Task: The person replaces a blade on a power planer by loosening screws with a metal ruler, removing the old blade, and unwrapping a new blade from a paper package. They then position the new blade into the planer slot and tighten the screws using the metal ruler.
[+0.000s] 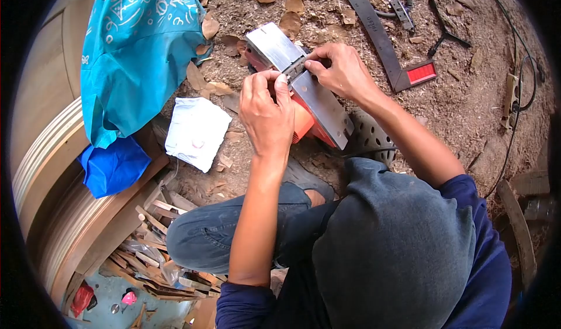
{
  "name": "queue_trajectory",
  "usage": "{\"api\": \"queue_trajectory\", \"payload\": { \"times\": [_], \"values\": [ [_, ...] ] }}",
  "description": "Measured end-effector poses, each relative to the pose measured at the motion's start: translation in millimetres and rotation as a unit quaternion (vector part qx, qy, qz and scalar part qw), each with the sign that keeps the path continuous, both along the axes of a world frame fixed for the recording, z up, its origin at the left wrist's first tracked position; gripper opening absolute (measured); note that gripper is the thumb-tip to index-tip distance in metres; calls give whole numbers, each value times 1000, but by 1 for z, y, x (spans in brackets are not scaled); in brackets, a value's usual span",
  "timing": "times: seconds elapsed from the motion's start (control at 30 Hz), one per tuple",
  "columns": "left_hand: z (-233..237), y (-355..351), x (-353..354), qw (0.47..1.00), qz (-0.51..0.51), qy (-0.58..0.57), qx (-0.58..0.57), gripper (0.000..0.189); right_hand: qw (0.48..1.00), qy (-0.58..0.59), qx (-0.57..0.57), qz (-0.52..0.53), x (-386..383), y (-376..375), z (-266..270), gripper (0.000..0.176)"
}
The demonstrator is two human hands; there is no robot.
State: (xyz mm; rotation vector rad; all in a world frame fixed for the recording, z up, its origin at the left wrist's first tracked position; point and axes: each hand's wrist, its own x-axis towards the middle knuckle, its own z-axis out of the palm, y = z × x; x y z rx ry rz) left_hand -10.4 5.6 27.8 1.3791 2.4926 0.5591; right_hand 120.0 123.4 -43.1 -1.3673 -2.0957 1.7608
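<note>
An orange electric planer point(321, 109) lies upside down between my knees and the ground, its two flat metal sole plates facing up. My left hand point(266, 114) is closed at the near-left end of the cutter drum point(295, 69), thumb and fingertips pinched against it. From the other side, my right hand point(339, 71) pinches the drum's far end with thumb and forefinger. Part of the drum and whatever thin piece sits in its slot is covered by the fingertips. A grey perforated clog point(373, 135) is beside the planer's rear end.
A try square point(380, 42) with a red-inlaid stock lies right of the planer, near a black three-armed tool point(447, 33). Teal cloth point(140, 54), a white cloth point(197, 133) and a blue cloth point(114, 165) are at left by wooden panels. Sawdust and dry leaves cover the ground.
</note>
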Motion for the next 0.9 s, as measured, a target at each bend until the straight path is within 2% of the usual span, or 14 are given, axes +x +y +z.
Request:
{"api": "queue_trajectory", "payload": {
  "times": [0.13, 0.37, 0.53, 0.67, 0.73, 0.9],
  "values": [
    [0, -1, 1, 1000, 15, -23, -5, 15, 997, 44, 36, -50, 1, -9, -4, 23],
    [2, 1, 1, 1000, -3, 0, -2, 15, 995, 66, 54, -54, 3, -11, -10, 23],
    [-2, -1, -1, 1000, 3, -20, 5, 14, 998, 10, -38, -53, -2, -5, 10, 26],
    [-2, -1, 0, 1000, 11, -18, -1, 14, 999, -14, -29, -38, -8, -2, 8, 27],
    [-2, 0, 0, 1000, 9, -18, -1, 14, 1000, -16, 14, -18, -10, -3, 5, 27],
    [0, 0, -1, 1000, -10, 2, 4, 14, 999, -20, -27, -18, -7, 1, 10, 29]
  ]
}}
